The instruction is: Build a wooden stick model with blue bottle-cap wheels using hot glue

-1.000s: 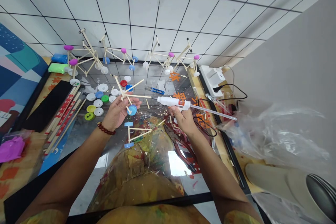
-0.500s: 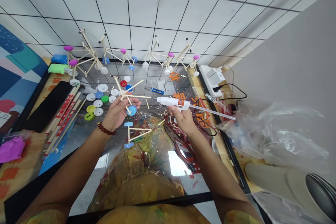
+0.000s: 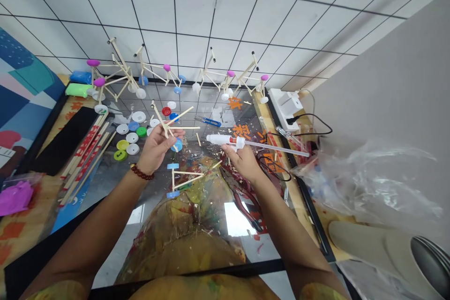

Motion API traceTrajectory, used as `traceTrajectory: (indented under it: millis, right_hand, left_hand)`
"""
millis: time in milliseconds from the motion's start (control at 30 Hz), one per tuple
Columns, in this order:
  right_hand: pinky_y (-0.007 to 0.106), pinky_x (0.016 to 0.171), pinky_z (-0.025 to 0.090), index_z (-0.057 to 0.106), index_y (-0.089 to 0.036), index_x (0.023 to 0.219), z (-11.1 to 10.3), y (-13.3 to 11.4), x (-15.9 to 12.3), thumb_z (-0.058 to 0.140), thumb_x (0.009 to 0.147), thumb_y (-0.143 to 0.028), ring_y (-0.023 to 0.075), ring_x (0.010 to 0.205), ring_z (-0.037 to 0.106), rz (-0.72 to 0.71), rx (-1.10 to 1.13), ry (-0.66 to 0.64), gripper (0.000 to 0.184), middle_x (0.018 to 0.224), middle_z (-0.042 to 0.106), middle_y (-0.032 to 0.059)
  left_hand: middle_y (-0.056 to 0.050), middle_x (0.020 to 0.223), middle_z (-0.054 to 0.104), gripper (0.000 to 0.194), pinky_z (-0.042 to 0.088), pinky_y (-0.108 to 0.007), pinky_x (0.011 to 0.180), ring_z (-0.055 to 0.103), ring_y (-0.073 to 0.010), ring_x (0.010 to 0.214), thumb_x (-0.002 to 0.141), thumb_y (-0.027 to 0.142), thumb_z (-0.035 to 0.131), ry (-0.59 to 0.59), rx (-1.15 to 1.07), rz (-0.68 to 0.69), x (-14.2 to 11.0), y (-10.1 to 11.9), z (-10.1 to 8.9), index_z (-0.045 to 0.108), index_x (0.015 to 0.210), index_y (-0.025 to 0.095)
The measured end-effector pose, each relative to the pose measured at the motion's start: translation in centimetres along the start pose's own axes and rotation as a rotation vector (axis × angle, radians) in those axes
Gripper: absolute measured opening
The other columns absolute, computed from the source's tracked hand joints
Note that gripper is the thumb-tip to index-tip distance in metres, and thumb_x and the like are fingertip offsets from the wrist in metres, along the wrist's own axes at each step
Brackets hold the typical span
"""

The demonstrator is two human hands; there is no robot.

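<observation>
My left hand (image 3: 154, 147) is closed round a small frame of thin wooden sticks (image 3: 168, 124) with a blue bottle cap (image 3: 177, 144) fixed to it, held above the glass tabletop (image 3: 207, 225). My right hand (image 3: 242, 161) grips a white glue gun (image 3: 228, 140). The gun's nozzle points left toward the stick frame, and a clear glue stick (image 3: 281, 148) juts out to the right. Below the hands, a second stick piece with two blue caps (image 3: 181, 179) lies on the glass.
Several finished stick-and-cap models (image 3: 168, 77) stand along the tiled wall. Loose bottle caps (image 3: 131, 131) and chopstick packets (image 3: 86, 150) lie at the left. Blue snips (image 3: 207, 122), red pliers (image 3: 242, 201), a white power strip (image 3: 286, 103) and a plastic bag (image 3: 365, 178) are nearby.
Both hands drew slightly closer together: the glue gun shifted left toward the stick frame, and the left hand tilted the frame a little.
</observation>
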State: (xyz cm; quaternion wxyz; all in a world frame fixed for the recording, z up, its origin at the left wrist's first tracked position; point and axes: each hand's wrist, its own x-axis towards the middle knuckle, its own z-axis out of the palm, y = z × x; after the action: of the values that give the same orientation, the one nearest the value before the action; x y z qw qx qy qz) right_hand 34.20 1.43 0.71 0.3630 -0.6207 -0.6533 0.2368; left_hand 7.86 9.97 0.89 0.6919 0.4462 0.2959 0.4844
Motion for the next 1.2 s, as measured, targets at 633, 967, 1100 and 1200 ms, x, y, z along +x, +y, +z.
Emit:
traceTrajectory:
  millis: [633,967,1100,1200]
  right_hand:
    - [0.037,0.085,0.051,0.071,-0.014,0.113,0.66,0.11,0.40,0.046,0.096,-0.052,0.0279,0.094,0.070,-0.024,-0.057,-0.054,0.048,0.100,0.075,0.0120]
    - [0.041,0.087,0.052,0.074,-0.015,0.103,0.98,0.57,0.52,0.047,0.095,-0.054,0.0301,0.094,0.070,-0.018,-0.090,-0.014,0.048,0.097,0.076,0.0129]
    - [0.042,0.090,0.052,0.074,-0.015,0.105,0.92,0.41,0.62,0.047,0.095,-0.054,0.0306,0.098,0.070,-0.028,-0.072,-0.022,0.049,0.100,0.076,0.0137]
    - [0.042,0.088,0.052,0.074,-0.015,0.105,0.88,0.42,0.61,0.046,0.095,-0.054,0.0303,0.096,0.070,-0.023,-0.094,-0.036,0.049,0.099,0.076,0.0136]
  left_hand:
    - [-0.006,0.099,0.071,0.054,0.055,-0.035,0.084,0.068,-0.0218,0.094,0.069,0.025,0.085,0.047,0.176,0.013,-0.08,-0.79,-0.21,0.062,0.118,0.021]
    - [-0.004,0.100,0.069,0.057,0.053,-0.033,0.084,0.067,-0.0191,0.091,0.066,0.022,0.085,0.028,0.227,0.037,-0.25,-0.77,-0.05,0.062,0.118,0.022]
    - [-0.004,0.099,0.069,0.058,0.054,-0.032,0.081,0.066,-0.0185,0.091,0.067,0.023,0.085,0.023,0.243,0.045,-0.26,-0.84,-0.05,0.061,0.120,0.022]
    - [-0.005,0.099,0.069,0.059,0.054,-0.032,0.081,0.066,-0.0195,0.091,0.067,0.022,0.085,0.025,0.239,0.042,-0.24,-0.84,-0.06,0.062,0.120,0.022]
